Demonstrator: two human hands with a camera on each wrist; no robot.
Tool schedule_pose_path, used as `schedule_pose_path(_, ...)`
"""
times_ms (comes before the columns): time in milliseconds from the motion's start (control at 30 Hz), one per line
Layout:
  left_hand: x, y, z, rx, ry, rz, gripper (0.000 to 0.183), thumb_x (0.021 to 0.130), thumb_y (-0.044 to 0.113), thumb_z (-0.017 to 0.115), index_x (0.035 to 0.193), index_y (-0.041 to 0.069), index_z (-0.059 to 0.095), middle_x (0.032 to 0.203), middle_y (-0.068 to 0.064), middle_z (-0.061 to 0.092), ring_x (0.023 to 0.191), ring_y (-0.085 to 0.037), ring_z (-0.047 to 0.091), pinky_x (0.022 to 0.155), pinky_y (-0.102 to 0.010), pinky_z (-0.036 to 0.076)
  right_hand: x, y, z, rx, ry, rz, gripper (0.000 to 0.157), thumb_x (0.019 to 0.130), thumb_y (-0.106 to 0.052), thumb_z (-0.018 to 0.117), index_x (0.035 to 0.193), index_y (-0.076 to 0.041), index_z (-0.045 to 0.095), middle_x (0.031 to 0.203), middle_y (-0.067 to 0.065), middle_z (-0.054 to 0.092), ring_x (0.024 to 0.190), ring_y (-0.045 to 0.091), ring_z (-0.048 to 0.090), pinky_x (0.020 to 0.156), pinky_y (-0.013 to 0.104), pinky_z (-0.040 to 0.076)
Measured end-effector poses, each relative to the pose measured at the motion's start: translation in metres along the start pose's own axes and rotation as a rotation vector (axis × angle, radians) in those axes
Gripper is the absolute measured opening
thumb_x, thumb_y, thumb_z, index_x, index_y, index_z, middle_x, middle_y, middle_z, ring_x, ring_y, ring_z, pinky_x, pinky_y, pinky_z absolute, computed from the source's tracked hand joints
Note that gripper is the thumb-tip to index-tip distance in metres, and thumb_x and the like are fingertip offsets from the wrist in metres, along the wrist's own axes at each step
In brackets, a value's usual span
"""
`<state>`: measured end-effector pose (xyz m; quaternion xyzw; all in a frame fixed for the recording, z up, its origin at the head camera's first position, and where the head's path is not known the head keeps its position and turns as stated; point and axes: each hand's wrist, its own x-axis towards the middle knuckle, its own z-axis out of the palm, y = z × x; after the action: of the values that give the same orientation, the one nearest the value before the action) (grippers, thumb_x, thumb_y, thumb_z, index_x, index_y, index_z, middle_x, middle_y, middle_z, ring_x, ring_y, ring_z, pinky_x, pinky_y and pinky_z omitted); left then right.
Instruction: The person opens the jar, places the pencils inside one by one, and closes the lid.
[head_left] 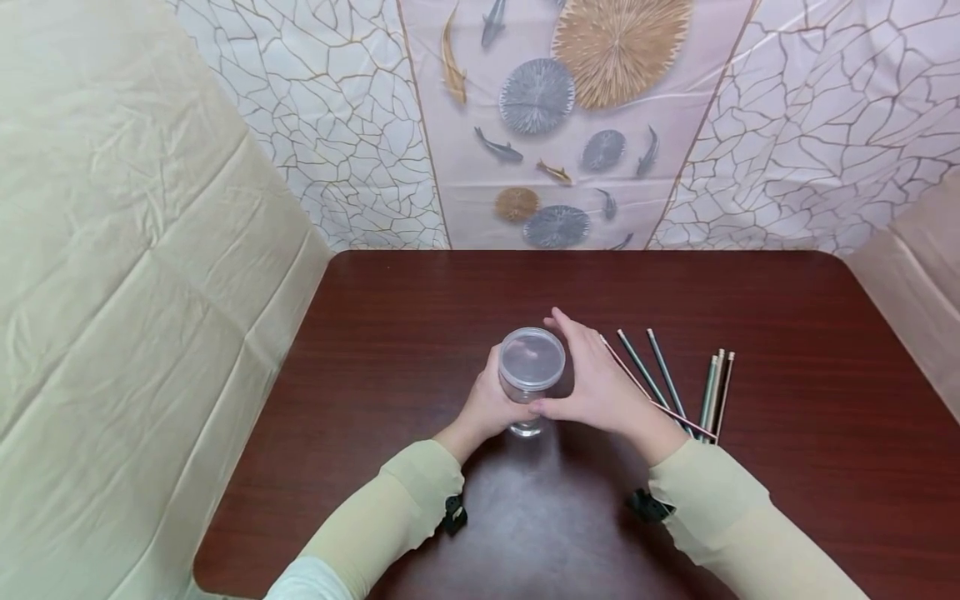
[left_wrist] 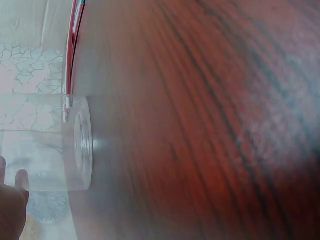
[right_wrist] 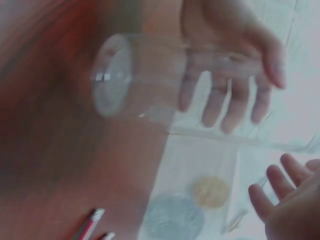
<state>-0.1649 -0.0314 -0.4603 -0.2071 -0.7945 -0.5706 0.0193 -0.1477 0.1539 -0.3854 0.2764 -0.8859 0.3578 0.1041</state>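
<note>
A clear, see-through jar (head_left: 532,392) with a round clear lid (head_left: 532,357) stands upright near the middle of the table. My left hand (head_left: 491,402) grips its side, and in the right wrist view the fingers of the left hand (right_wrist: 232,100) show through the clear wall. On the other side, my right hand (head_left: 603,383) holds nothing; its fingers are spread beside the lid, with the thumb close to the left thumb. The jar's base (left_wrist: 84,145) is close over the tabletop in the left wrist view.
Several pencils (head_left: 660,371) lie on the dark red-brown table (head_left: 405,308) just right of the right hand, some crossing under the forearm. A patterned cloth (head_left: 540,167) hangs behind the table, and a beige cloth (head_left: 150,292) is at the left side.
</note>
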Motion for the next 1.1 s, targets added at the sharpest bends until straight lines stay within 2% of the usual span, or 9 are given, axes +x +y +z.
schedule_pose_path(167,-0.001,0.001,0.0,0.085,0.004,-0.043,0.088,0.058,0.016,0.085,0.132,0.01,0.037,0.115,-0.013,0.061,0.102,-0.024,0.057,0.087,-0.036,0.046,0.016,-0.019,0.002,-0.109,-0.021,0.064,0.111,0.058,-0.053,0.081,0.144,-0.005,0.03,0.131,0.012,0.047,0.119,0.031,0.039,0.093,0.051,0.033)
schedule_pose_path(300,0.0,0.003,0.001,0.121,-0.009,-0.072,0.089,0.059,0.021,0.084,0.133,0.008,0.035,0.115,-0.014,0.06,0.101,-0.025,0.058,0.086,-0.036,0.047,0.022,-0.029,0.004,-0.193,-0.036,0.084,0.099,0.061,-0.055,0.078,0.14,-0.006,0.041,0.124,0.013,0.048,0.112,0.032,0.042,0.088,0.048,0.036)
schedule_pose_path(433,0.001,0.004,-0.001,0.116,-0.041,-0.104,0.092,0.06,0.025,0.083,0.136,0.009,0.033,0.118,-0.013,0.058,0.102,-0.025,0.057,0.086,-0.037,0.046,0.024,-0.031,0.007,-0.135,-0.032,0.087,0.081,0.066,-0.044,0.077,0.132,-0.005,0.05,0.12,0.012,0.047,0.108,0.029,0.04,0.085,0.042,0.04)
schedule_pose_path(533,0.002,0.003,-0.003,0.115,-0.069,-0.129,0.095,0.06,0.029,0.083,0.138,0.011,0.031,0.121,-0.012,0.056,0.104,-0.023,0.055,0.088,-0.037,0.045,0.025,-0.028,0.008,-0.094,-0.021,0.058,0.074,0.067,-0.039,0.077,0.127,-0.004,0.053,0.118,0.011,0.046,0.106,0.028,0.039,0.083,0.04,0.042)
schedule_pose_path(667,0.005,0.002,-0.006,0.129,-0.107,-0.158,0.099,0.06,0.035,0.083,0.14,0.013,0.029,0.123,-0.009,0.055,0.106,-0.021,0.054,0.089,-0.036,0.044,0.026,-0.023,0.009,-0.07,-0.008,0.012,0.07,0.067,-0.039,0.077,0.124,-0.005,0.055,0.116,0.01,0.047,0.104,0.026,0.04,0.08,0.038,0.043)
schedule_pose_path(833,0.006,0.003,-0.008,0.13,-0.136,-0.17,0.099,0.058,0.035,0.084,0.139,0.014,0.03,0.121,-0.007,0.055,0.106,-0.019,0.053,0.089,-0.035,0.044,0.026,-0.017,0.01,-0.037,-0.01,-0.03,0.068,0.065,-0.038,0.078,0.121,-0.006,0.056,0.115,0.007,0.047,0.104,0.023,0.04,0.078,0.037,0.044)
schedule_pose_path(1100,0.009,0.001,-0.011,0.087,-0.185,-0.136,0.1,0.058,0.032,0.087,0.139,0.015,0.032,0.12,-0.003,0.055,0.105,-0.016,0.053,0.089,-0.033,0.043,0.03,-0.006,0.006,0.012,-0.059,-0.137,0.065,0.065,-0.036,0.08,0.12,-0.009,0.057,0.115,0.002,0.048,0.106,0.02,0.039,0.077,0.036,0.045)
